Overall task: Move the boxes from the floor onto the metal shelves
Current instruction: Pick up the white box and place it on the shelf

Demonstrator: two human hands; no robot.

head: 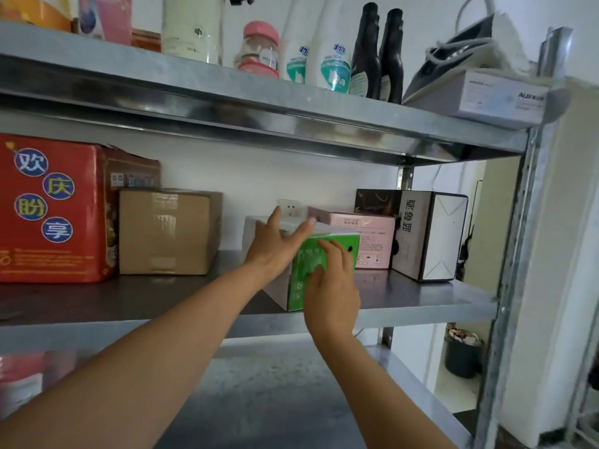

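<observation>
A green and white box (343, 246) stands on the middle metal shelf (421, 299), turned at an angle. My left hand (275, 246) lies flat against its white top and left side, fingers spread. My right hand (330, 286) presses on its green front face with fingers apart. Neither hand wraps around the box. On the same shelf stand a red carton (52, 209), a brown cardboard box (165, 231), a pink box (369, 241) and a black and white box (428, 234).
The upper shelf (227, 89) carries bottles, a pink-lidded jar (259, 50) and a clothes iron on a white box (486, 95). A wall socket (290, 209) sits behind the green box. A lower shelf (275, 400) lies below. A dark bin (462, 354) stands on the floor at right.
</observation>
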